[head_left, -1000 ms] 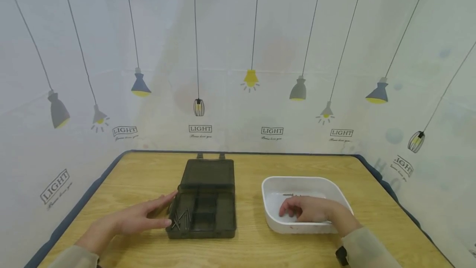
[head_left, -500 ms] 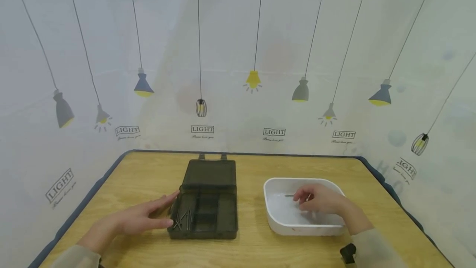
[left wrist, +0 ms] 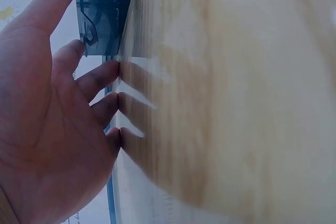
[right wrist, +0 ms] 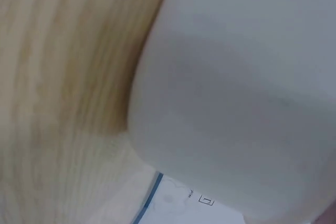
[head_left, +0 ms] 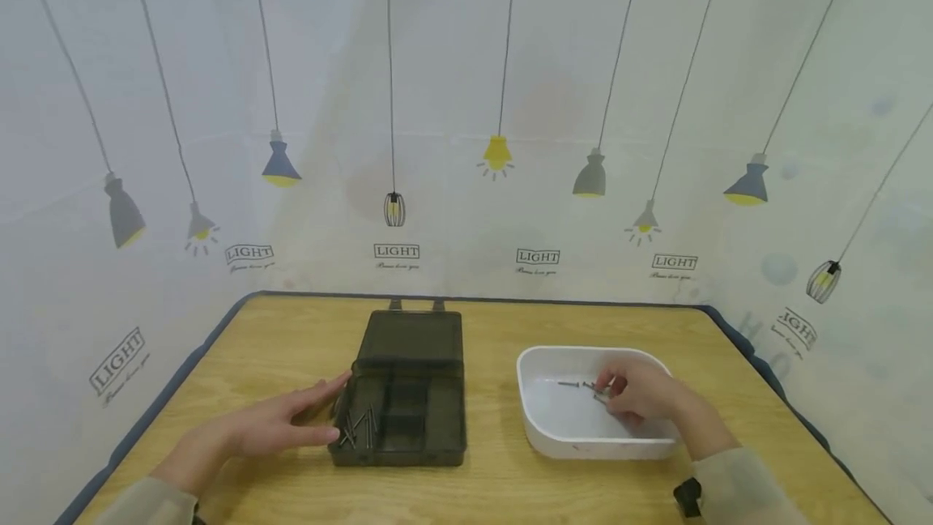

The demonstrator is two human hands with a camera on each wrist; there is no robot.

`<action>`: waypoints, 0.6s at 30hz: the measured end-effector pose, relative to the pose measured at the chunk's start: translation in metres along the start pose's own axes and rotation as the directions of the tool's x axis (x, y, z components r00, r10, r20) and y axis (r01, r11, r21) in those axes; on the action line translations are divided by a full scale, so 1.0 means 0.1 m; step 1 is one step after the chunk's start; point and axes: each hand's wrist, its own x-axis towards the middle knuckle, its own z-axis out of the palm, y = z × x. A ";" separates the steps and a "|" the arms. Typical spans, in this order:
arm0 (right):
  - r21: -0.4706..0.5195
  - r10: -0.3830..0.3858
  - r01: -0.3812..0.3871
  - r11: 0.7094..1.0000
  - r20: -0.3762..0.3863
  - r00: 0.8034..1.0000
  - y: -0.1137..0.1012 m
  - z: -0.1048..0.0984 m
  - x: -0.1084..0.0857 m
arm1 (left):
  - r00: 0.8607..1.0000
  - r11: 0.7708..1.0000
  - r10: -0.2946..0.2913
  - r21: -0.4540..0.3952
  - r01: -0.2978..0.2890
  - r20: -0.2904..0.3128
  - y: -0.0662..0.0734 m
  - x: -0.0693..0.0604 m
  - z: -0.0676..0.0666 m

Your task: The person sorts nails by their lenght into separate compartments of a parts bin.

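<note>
A dark translucent divided box [head_left: 443,420] stands with its lid [head_left: 414,336] laid back. Several screws [head_left: 368,429] lie in its left compartment. My left hand [head_left: 258,430] rests at the box's left side with fingers spread, thumb and forefinger at its edge. In the left wrist view, that hand [left wrist: 52,114] is beside the box wall [left wrist: 102,14], its other fingertips down on the table. My right hand [head_left: 645,394] is inside the white tray [head_left: 594,450], fingers curled, with screws [head_left: 599,397] at its pinching fingertips. The tray's outer wall [right wrist: 226,103] fills much of the right wrist view.
One more screw [head_left: 568,384] lies in the tray left of the fingers. The wooden table [head_left: 490,395] has a dark blue edge, and a pale curtain [head_left: 452,104] printed with lamps hangs behind and at both sides.
The right hand has shifted right within the tray, and screws now show by its fingertips. The left hand stays at the box. The head view has shifted slightly.
</note>
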 end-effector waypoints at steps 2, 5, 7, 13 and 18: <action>-0.030 -0.007 0.007 1.000 -0.013 1.000 -0.01 0.03 0.02 | 1.000 1.000 -0.013 -0.007 0.013 0.004 0.01 -0.01 0.00; -0.074 -0.032 0.030 0.997 -0.023 0.999 -0.01 0.08 0.06 | 1.000 1.000 -0.016 -0.007 0.016 0.009 0.02 0.00 0.00; -0.082 -0.055 0.054 0.995 -0.019 0.998 -0.01 0.11 0.08 | 1.000 1.000 -0.015 -0.003 0.015 0.003 0.02 0.00 0.01; -0.047 -0.107 0.107 0.993 0.004 0.994 0.00 0.16 0.10 | 1.000 1.000 -0.005 0.006 0.005 -0.017 0.04 -0.01 0.01; -0.034 -0.132 0.133 0.991 0.019 0.991 0.01 0.15 0.10 | 1.000 1.000 -0.012 0.003 0.012 -0.004 0.01 0.01 0.01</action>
